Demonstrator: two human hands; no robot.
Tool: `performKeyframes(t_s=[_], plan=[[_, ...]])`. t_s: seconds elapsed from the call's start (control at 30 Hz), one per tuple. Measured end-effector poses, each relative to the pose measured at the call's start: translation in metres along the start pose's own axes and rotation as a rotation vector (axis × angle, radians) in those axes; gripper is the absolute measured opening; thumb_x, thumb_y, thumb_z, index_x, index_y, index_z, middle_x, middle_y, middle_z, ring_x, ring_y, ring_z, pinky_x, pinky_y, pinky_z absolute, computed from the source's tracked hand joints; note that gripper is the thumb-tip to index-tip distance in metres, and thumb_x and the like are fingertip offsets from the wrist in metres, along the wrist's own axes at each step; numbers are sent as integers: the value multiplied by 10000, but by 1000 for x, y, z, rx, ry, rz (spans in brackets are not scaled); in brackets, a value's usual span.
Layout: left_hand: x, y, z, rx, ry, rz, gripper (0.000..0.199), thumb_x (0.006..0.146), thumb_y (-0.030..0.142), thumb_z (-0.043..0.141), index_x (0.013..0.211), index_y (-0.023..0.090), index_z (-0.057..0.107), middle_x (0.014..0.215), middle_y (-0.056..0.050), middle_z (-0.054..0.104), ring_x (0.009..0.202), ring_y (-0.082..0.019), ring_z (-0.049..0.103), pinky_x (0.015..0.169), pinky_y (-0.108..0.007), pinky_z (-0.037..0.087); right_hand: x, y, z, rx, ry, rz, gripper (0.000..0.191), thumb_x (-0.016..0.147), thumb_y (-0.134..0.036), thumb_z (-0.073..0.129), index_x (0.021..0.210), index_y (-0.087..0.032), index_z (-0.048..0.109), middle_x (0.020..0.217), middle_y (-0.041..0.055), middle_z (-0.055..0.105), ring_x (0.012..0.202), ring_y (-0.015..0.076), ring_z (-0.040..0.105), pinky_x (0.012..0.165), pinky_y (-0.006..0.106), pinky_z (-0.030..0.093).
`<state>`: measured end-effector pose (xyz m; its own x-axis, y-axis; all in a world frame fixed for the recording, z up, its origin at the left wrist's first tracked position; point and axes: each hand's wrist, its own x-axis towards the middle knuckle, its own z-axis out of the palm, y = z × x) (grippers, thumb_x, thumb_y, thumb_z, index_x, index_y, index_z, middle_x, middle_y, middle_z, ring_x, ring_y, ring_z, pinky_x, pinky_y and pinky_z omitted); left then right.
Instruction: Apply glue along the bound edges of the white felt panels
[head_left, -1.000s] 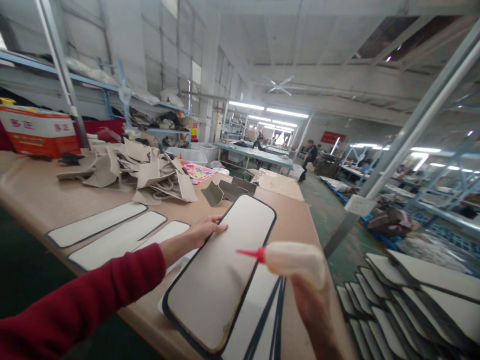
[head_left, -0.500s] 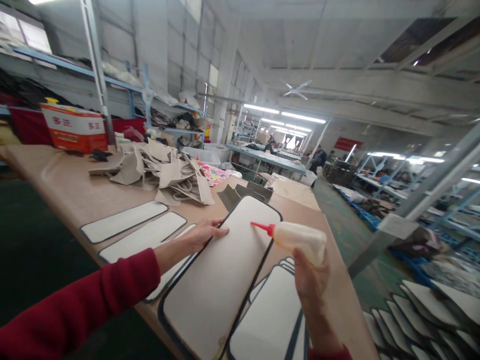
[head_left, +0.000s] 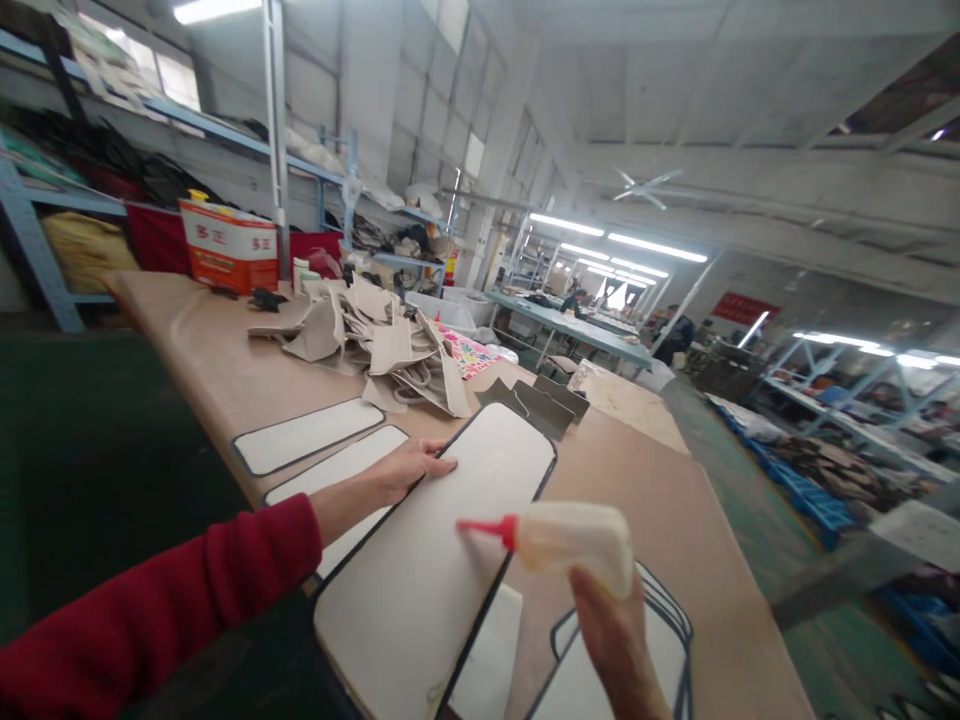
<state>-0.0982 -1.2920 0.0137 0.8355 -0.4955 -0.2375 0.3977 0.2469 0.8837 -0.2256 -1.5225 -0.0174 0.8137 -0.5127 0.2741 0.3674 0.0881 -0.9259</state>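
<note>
My left hand (head_left: 411, 470) grips the upper left edge of a long white panel (head_left: 435, 560) with a dark border and rounded corners, thumb on its face. The panel is tilted above the brown table. In my right hand (head_left: 611, 620) is a clear squeeze bottle (head_left: 574, 540) with a red nozzle (head_left: 487, 528). The bottle lies sideways, its nozzle pointing left over the middle of the panel. Whether the tip touches the surface, I cannot tell.
Similar white panels (head_left: 309, 437) lie left of my hand, and a stack (head_left: 656, 645) sits at the lower right. Grey-beige pieces (head_left: 390, 345) are heaped on the table (head_left: 637, 480). Behind them stand a red-and-white box (head_left: 231, 247) and dark grey sheets (head_left: 541, 408).
The bottle in my right hand has moved down and left along the panel, toward its middle. My left hand keeps its hold. The camera view has turned left.
</note>
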Motion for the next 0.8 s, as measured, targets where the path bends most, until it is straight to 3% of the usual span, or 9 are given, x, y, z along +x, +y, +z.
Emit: performKeyframes(t_s=[0.07,0.23,0.3,0.37,0.4,0.5,0.67,0.8], plan=[[-2,-1,-13,2,34,9,532,415,207,825,910,99,663,695,-69,712,591,-207,653,550,-290,522,-10,9,5,-54,-58,58,634,421,-321,831,990,-160,604,789,54,671,672,188,619,568,256,501],[-17,-2,-31,22,69,20,519,437,192,784,934,112,657,707,-60,706,591,-209,646,554,-302,512,-6,5,16,37,216,-53,559,435,-270,832,932,-189,587,735,-19,647,634,125,603,610,219,503],[-28,-2,-34,41,110,59,499,450,192,765,931,118,658,704,-53,702,574,-205,639,547,-302,505,-18,6,16,-61,102,22,558,429,-295,835,924,-185,603,713,1,661,606,151,612,567,237,510],[-40,-3,-37,80,150,101,468,475,203,743,930,126,663,714,-48,700,561,-203,633,532,-298,494,-42,11,10,-127,-225,139,643,364,-339,847,948,-183,628,793,54,690,699,239,647,624,322,539],[-47,-4,-38,109,163,122,449,492,209,730,929,132,666,725,-46,700,565,-204,633,528,-294,489,-55,14,5,-144,-329,169,656,333,-335,857,935,-191,638,802,62,696,712,266,653,617,336,543],[-70,-8,-37,251,195,204,375,534,203,688,904,143,683,754,-37,700,613,-208,639,541,-276,479,-80,17,-11,-19,-162,121,615,476,-360,822,1038,-229,610,873,60,701,762,268,663,678,366,548],[-110,-20,-20,560,197,320,331,573,162,644,897,148,707,798,-25,707,764,-215,638,654,-252,478,-84,-8,-25,176,161,9,682,617,-377,743,1235,-246,485,1079,76,644,992,276,606,838,456,505],[-138,-32,-7,645,176,245,365,606,175,616,961,156,700,818,-20,709,782,-221,640,647,-248,477,-102,-24,-26,202,185,-32,634,649,-352,729,1227,-226,501,1128,72,615,1035,251,574,893,435,478]])
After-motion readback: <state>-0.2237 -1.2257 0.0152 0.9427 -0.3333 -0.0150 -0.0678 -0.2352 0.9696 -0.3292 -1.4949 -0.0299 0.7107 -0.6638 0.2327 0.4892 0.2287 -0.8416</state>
